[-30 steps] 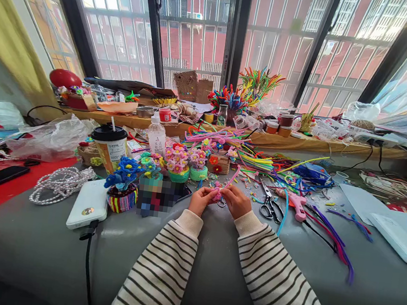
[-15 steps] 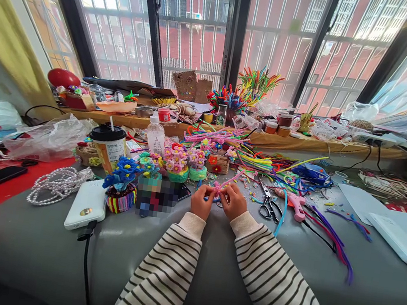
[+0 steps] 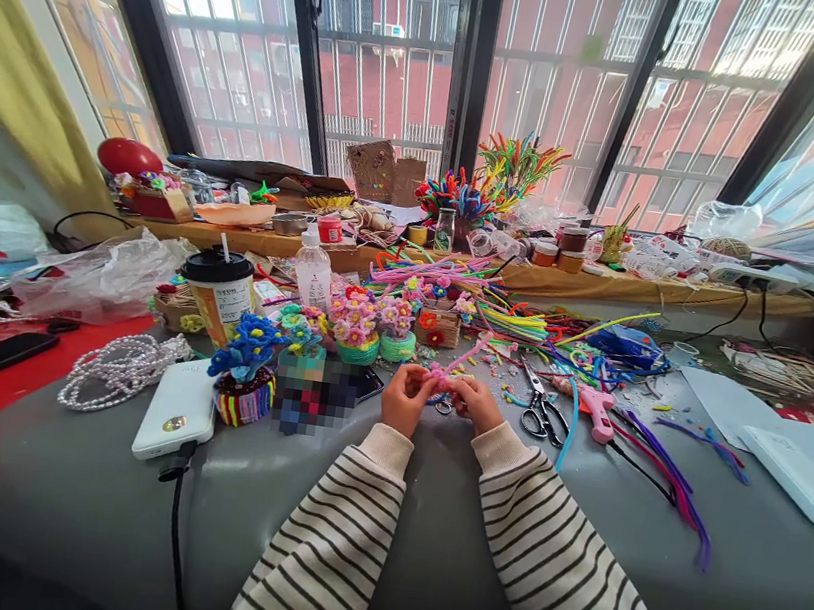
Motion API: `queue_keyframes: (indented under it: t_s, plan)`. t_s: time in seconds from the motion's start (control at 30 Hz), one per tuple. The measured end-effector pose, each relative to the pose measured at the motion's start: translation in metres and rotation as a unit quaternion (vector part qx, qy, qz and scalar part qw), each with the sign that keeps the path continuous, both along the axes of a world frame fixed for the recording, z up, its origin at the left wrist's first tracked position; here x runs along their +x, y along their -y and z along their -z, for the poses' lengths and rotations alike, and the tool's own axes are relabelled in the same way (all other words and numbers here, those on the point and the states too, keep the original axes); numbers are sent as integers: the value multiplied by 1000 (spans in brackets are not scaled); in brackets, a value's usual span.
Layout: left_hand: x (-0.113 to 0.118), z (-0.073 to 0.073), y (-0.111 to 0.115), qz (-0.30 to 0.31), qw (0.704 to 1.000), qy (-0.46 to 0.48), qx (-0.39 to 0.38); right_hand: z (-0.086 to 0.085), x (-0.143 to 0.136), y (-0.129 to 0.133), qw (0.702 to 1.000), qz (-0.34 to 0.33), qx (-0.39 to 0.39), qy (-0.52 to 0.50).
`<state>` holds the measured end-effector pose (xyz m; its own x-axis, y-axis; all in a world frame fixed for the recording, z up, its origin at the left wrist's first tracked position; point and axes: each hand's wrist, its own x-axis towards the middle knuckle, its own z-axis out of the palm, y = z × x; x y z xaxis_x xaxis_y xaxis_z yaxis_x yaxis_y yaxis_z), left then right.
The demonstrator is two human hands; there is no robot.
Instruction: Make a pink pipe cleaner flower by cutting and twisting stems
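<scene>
My left hand pinches a pink pipe cleaner, part of which is bent into a small bunched shape at the fingertips. One straight end of it sticks up to the right. From the other side my right hand closes its thumb and fingers on the same pink piece; its hand lies flatter, with the fingers pointing left. Black-handled scissors lie just right of my right hand. Beyond them is a pink glue gun. A dark phone lies left of my left hand, partly behind a blurred patch.
Pots of pipe-cleaner flowers stand at the left, near a lidded cup and a white power bank with a cable. Bundled pipe cleaners lie at the back. Purple pipe cleaners and white paper are at the right.
My right hand has turned and shifted slightly right, its fingers now flatter. The pink pipe cleaner stays between both hands, and more of its bunched part shows.
</scene>
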<state>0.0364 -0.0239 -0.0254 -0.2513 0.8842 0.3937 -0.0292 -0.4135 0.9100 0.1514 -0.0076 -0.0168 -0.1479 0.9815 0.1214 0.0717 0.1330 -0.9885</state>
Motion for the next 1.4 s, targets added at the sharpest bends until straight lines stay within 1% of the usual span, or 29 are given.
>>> queue_keyframes:
  t_s: [0.03, 0.07, 0.1, 0.17, 0.23, 0.33, 0.43, 0.53, 0.6, 0.67, 0.7, 0.73, 0.8, 0.87, 0.9, 0.93, 0.97, 1.0, 1.07, 1.13, 1.2, 1.3, 1.4]
  plan:
    - [-1, 0, -2, 2, 1000, 28, -9, -2, 2, 2, 999, 13, 43, 12]
    - [-2, 0, -3, 8, 998, 51, -18, -4, 3, 4, 994, 38, 101, 35]
    - [-2, 0, -4, 15, 997, 67, -27, -5, 4, 6, 982, 62, 164, 69]
    - [-3, -1, -5, 29, 996, 78, -40, -6, 6, 9, 948, 89, 267, 151]
    - [-2, -1, -5, 35, 996, 75, -42, -5, 6, 10, 914, 83, 324, 229]
    - [-2, 1, -4, 40, 997, 57, -37, -2, 7, 9, 872, 77, 365, 317]
    - [-2, 3, -5, 38, 998, 32, -26, 1, 8, 7, 838, 86, 388, 373]
    - [-2, 4, -6, 26, 999, 11, -15, 1, 10, 8, 814, 84, 403, 410]
    - [-3, 3, -5, 11, 1000, -9, -3, 0, 9, 10, 807, 87, 408, 418]
    - [-2, 2, -3, -14, 999, -40, 17, -2, 6, 13, 812, 98, 406, 407]
    - [-1, 1, -2, -29, 997, -59, 30, -2, 3, 14, 821, 105, 400, 393]
    - [-1, 1, -1, -46, 995, -79, 42, -3, 0, 15, 834, 116, 389, 374]
    - [1, 1, 2, -81, 988, -116, 63, -3, -6, 16, 871, 143, 350, 313]
    - [3, 1, 4, -104, 980, -148, 79, -2, -10, 13, 921, 164, 276, 222]
    - [4, 2, 4, -109, 978, -159, 85, -1, -12, 10, 948, 161, 219, 167]
    - [4, 3, 5, -110, 976, -165, 87, 0, -12, 7, 971, 142, 154, 114]
    - [4, 3, 4, -106, 977, -163, 86, 1, -12, 5, 988, 109, 86, 67]
    - [3, 4, 4, -100, 980, -150, 80, 2, -10, 3, 997, 70, 30, 33]
    - [2, 4, 1, -79, 991, -93, 58, 2, -7, 0, 1000, 13, -21, -4]
    - [0, 5, -2, -52, 998, -27, 36, 1, -3, 0, 999, -16, -26, -38]
    - [0, 5, -4, -31, 999, 15, 24, -1, -1, 2, 997, -25, -22, -68]
    - [0, 4, -5, -9, 999, 32, 21, -1, -1, 3, 997, -21, -10, -75]
    - [0, 3, -3, 21, 998, 49, 14, 1, -2, 1, 995, -30, -19, -90]
